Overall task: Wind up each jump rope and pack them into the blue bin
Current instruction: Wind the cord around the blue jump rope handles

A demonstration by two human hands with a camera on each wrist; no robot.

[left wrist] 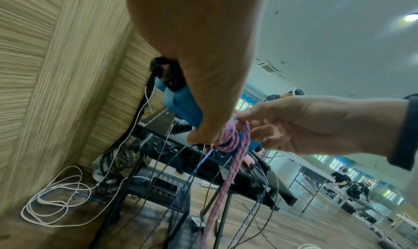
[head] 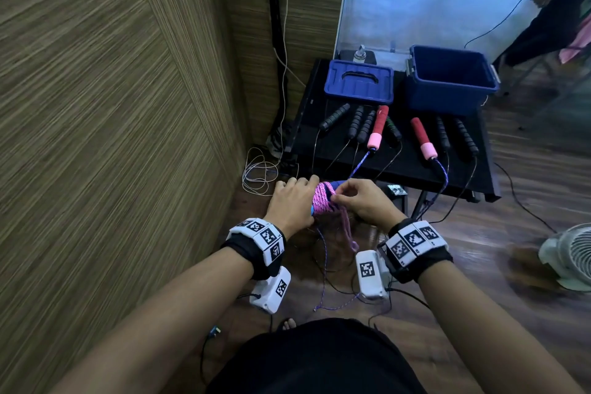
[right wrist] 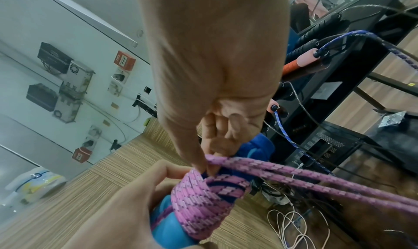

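My left hand (head: 292, 198) grips the blue handles (right wrist: 168, 222) of a jump rope, with pink rope (head: 321, 200) wound in coils (right wrist: 201, 202) around them. My right hand (head: 358, 198) pinches the loose pink strand (right wrist: 294, 174) right at the coil; its tail (left wrist: 222, 190) hangs toward the floor. The open blue bin (head: 447, 80) stands at the back right of the black table (head: 399, 166). Several other ropes lie there: black handles (head: 335, 117) and red-and-pink handles (head: 377, 128) with a blue rope (head: 359, 165) hanging over the front edge.
The blue bin lid (head: 358, 81) lies left of the bin, a small bottle (head: 359, 54) behind it. A wood-grain wall (head: 112, 105) is close on my left. White cable (head: 259, 173) coils on the floor. A white fan (head: 572, 256) sits at right.
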